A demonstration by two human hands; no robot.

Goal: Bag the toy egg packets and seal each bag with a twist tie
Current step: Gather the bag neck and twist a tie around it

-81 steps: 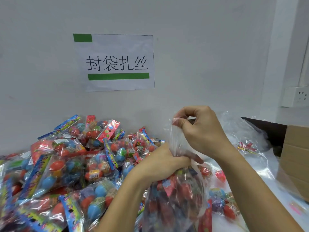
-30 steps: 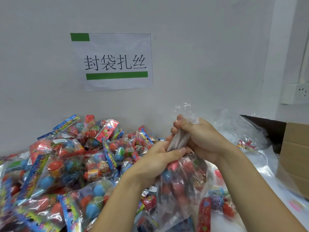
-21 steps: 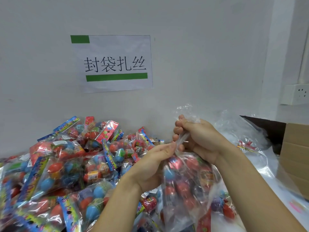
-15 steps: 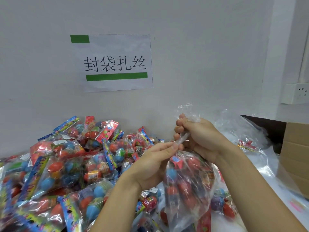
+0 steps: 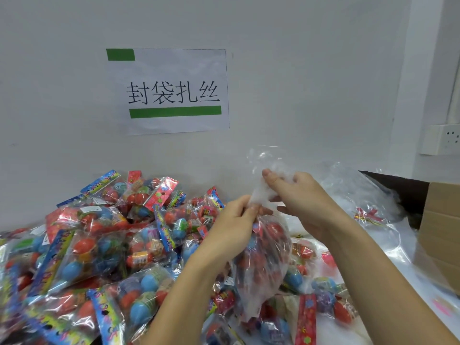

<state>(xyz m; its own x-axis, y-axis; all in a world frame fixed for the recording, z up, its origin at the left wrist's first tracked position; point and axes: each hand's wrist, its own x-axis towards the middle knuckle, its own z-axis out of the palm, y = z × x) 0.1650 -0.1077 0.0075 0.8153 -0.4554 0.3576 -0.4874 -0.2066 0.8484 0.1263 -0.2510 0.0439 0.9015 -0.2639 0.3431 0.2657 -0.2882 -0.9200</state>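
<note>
Here the left hand (image 5: 234, 227) pinches the bag (image 5: 263, 265) at its neck above the tabletop, the right hand (image 5: 296, 197) grips the gathered top, which should be twisted tight before tying.

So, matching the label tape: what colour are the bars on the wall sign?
Green, on the white wall sign; clearest in the head view.

We have only one view, a head camera that looks forward and down from close behind both hands (image 5: 261, 210), facing the white wall (image 5: 298, 70) just beyond them.
</note>
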